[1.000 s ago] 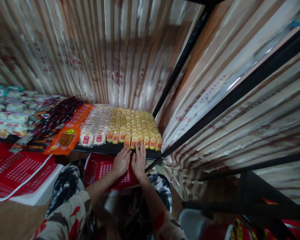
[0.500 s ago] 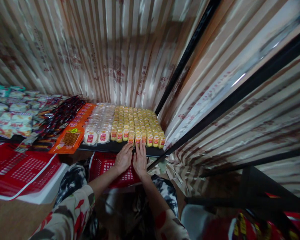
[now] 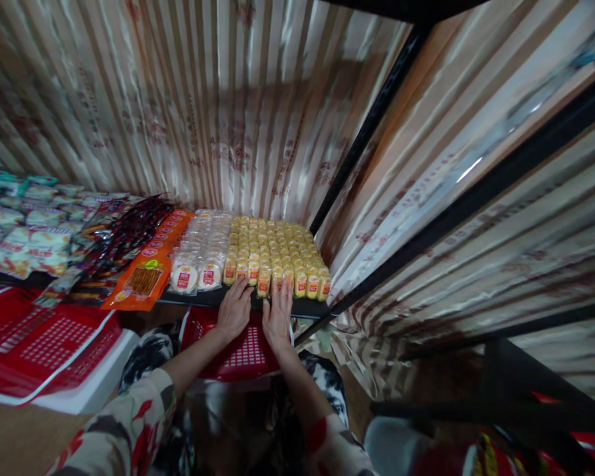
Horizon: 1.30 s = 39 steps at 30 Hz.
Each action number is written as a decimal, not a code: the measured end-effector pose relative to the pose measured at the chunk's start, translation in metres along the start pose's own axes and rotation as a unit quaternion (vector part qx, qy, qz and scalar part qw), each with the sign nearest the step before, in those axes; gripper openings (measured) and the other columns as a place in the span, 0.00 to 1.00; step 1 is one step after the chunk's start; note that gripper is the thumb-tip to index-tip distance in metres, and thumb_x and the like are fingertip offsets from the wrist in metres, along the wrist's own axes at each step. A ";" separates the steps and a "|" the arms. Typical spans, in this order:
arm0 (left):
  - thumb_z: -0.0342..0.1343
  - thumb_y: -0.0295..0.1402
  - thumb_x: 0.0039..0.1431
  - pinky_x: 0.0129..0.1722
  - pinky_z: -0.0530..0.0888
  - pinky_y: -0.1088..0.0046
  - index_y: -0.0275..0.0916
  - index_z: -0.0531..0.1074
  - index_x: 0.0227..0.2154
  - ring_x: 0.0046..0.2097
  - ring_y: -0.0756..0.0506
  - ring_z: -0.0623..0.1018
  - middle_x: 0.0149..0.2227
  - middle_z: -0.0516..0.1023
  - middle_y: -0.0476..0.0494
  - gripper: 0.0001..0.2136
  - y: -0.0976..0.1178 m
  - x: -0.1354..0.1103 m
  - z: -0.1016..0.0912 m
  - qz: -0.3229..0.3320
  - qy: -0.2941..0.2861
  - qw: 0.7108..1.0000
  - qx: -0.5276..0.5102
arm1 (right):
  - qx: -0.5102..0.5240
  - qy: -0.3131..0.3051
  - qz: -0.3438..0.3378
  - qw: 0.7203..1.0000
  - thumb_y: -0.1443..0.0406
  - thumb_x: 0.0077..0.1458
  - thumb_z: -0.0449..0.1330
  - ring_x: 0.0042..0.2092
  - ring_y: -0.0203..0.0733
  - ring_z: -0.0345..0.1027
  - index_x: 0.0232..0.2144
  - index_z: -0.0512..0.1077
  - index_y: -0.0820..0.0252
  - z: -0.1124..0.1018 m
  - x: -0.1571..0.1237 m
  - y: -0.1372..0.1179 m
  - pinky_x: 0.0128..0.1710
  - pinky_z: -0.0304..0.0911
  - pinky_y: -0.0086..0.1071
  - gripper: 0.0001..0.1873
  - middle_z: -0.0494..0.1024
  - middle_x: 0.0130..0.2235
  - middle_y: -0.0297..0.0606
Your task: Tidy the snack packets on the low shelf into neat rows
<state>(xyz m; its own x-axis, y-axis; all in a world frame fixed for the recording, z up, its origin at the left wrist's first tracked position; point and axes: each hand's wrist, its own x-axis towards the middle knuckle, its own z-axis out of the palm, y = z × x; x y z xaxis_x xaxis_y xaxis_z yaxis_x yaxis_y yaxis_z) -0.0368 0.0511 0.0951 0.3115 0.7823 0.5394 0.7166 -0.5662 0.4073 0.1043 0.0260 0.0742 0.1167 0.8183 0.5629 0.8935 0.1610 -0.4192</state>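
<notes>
Black shelf (image 3: 308, 308), yellow snacks (image 3: 277, 246) in wrappers (image 3: 300, 284)

The right hand (image 3: 276, 317) partly covered some yellow packets (image 3: 277, 248), their label print (image 3: 313, 285) too small to read. It and the left hand (image 3: 235, 311) hid parts of the red basket (image 3: 245, 354). The left edge cropped the white packets (image 3: 49, 248), the bottom edge both sleeves (image 3: 131, 423); lettering on the curtain (image 3: 238, 99) was blurred.

Dim light, soft blur, sheen on pleated curtain (image 3: 258, 119), glare streak at right, shadowy bottom, stretched edges
</notes>
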 end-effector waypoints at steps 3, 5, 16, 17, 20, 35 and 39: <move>0.43 0.22 0.58 0.58 0.66 0.56 0.34 0.69 0.46 0.62 0.41 0.61 0.56 0.67 0.37 0.16 -0.007 -0.003 -0.002 0.022 0.001 1.000 0.008 | -0.008 -0.004 0.004 1.000 0.64 0.63 0.43 0.67 0.49 0.25 0.64 0.45 0.58 0.008 0.002 -0.001 0.61 0.45 0.54 0.28 0.36 0.68 0.42; 0.43 0.22 0.58 0.58 0.67 0.56 0.34 0.70 0.46 0.61 0.41 0.62 0.56 0.68 0.37 0.16 -0.008 -0.007 -0.002 0.040 -0.005 0.999 0.010 | -0.012 -0.011 0.012 1.000 0.64 0.63 0.43 0.67 0.48 0.26 0.64 0.46 0.58 0.011 0.002 -0.002 0.61 0.45 0.53 0.28 0.37 0.68 0.43; 0.41 0.21 0.57 0.57 0.66 0.58 0.34 0.65 0.54 0.63 0.41 0.59 0.59 0.65 0.37 0.21 0.014 -0.007 0.015 0.130 -0.063 0.989 -0.011 | -0.009 0.026 0.081 0.996 0.64 0.63 0.39 0.67 0.46 0.28 0.64 0.42 0.64 -0.001 0.002 0.025 0.62 0.44 0.51 0.29 0.41 0.67 0.48; 0.41 0.21 0.57 0.57 0.66 0.58 0.34 0.65 0.53 0.63 0.41 0.59 0.59 0.65 0.37 0.21 0.016 -0.005 0.018 0.136 -0.069 0.988 -0.011 | -0.008 0.030 0.085 0.996 0.64 0.63 0.39 0.67 0.46 0.28 0.64 0.43 0.65 -0.002 0.002 0.029 0.62 0.44 0.50 0.29 0.41 0.67 0.48; 0.42 0.22 0.57 0.57 0.67 0.59 0.34 0.67 0.52 0.62 0.41 0.60 0.58 0.65 0.37 0.20 0.021 -0.002 0.026 0.141 -0.082 0.987 -0.003 | -0.004 0.038 0.095 0.995 0.64 0.63 0.39 0.67 0.46 0.31 0.64 0.44 0.65 -0.001 0.002 0.042 0.62 0.45 0.50 0.28 0.44 0.66 0.49; 0.41 0.23 0.58 0.55 0.68 0.56 0.34 0.68 0.52 0.62 0.41 0.61 0.58 0.66 0.37 0.20 0.024 0.008 0.036 0.127 -0.131 0.983 0.019 | 0.028 0.037 0.114 0.992 0.65 0.61 0.41 0.63 0.45 0.48 0.59 0.57 0.67 -0.010 0.003 0.058 0.59 0.52 0.47 0.26 0.59 0.61 0.51; 0.41 0.24 0.58 0.55 0.68 0.57 0.34 0.68 0.51 0.61 0.41 0.62 0.58 0.66 0.37 0.20 0.026 0.008 0.041 0.124 -0.124 0.984 0.030 | 0.031 0.018 0.102 0.994 0.66 0.61 0.40 0.65 0.44 0.44 0.60 0.55 0.66 -0.016 0.001 0.059 0.60 0.51 0.46 0.26 0.55 0.63 0.49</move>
<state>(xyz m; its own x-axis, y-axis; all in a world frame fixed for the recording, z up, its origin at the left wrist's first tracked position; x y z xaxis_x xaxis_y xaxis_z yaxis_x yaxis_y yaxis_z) 0.0096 0.0534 0.0797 0.6197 0.6648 0.4171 0.6317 -0.7379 0.2375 0.1640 0.0277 0.0617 0.3099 0.8170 0.4863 0.8211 0.0278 -0.5700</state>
